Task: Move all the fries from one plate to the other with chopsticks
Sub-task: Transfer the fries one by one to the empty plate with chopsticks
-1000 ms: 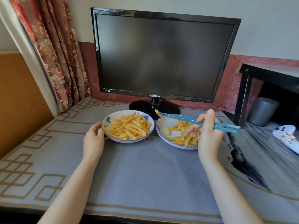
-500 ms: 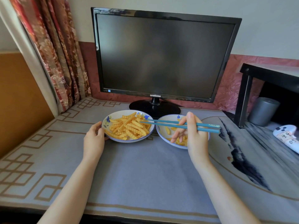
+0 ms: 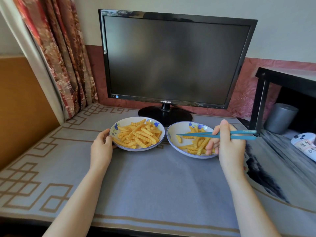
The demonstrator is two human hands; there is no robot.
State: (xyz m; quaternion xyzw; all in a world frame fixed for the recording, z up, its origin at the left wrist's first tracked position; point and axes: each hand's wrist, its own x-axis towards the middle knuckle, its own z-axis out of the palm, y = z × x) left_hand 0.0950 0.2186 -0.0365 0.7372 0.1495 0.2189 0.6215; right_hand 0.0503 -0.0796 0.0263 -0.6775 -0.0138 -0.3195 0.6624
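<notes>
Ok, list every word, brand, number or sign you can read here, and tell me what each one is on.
"SAMSUNG": centre of the lower bezel of the monitor.
Small marks at the bezel's lower left corner: too small to read.
Dark handwriting on the label of the white device at the right edge: too blurred to read.
Nothing else legible.

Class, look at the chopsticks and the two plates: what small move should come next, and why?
Probably dip the chopsticks down and pinch the lone fry on the right plate: the tips hover empty just above it, held by the right hand, while the left hand steadies the fuller left plate.
</notes>
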